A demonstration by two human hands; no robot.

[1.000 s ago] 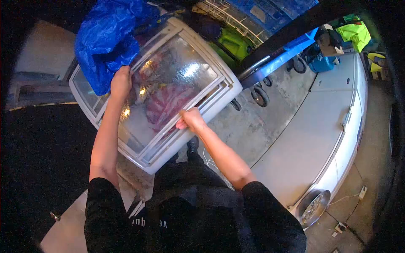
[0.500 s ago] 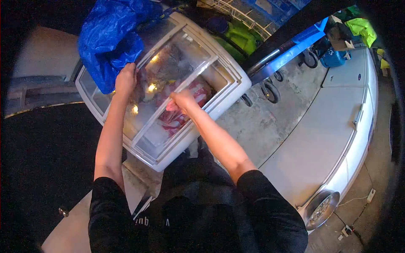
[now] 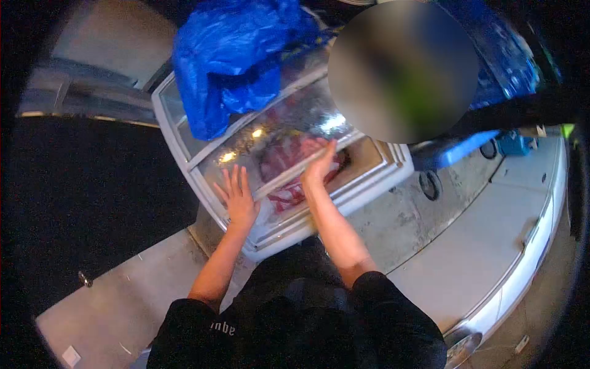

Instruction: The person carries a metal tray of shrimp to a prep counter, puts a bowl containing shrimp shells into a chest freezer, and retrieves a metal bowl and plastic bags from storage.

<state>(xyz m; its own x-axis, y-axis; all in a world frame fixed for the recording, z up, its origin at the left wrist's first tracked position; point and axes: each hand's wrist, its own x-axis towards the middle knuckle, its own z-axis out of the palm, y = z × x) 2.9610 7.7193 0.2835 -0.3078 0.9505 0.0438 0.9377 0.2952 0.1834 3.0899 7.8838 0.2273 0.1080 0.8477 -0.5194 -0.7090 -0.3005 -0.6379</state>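
Note:
A white chest freezer (image 3: 384, 178) with a sliding glass lid (image 3: 270, 126) stands in front of me. My left hand (image 3: 238, 200) lies with spread fingers on the near left part of the glass. My right hand (image 3: 318, 166) is closed around the frame edge of the glass lid, with its fingertips showing beyond the edge. Red and white packages (image 3: 286, 197) lie inside the freezer, partly seen through the frosted, reflecting glass. A crumpled blue plastic sheet (image 3: 230, 61) covers the freezer's far left top, apart from both hands.
On the right stands a long white chest freezer (image 3: 455, 227). Between the two, a wheel (image 3: 430, 186) sits on the concrete floor near a blue object (image 3: 467, 149). A pale surface (image 3: 123, 295) extends at the lower left. A blurred circle hides the upper right.
My left hand has let go of the blue sheet and come down onto the glass with fingers spread. My right hand stays on the lid edge. The view has shifted.

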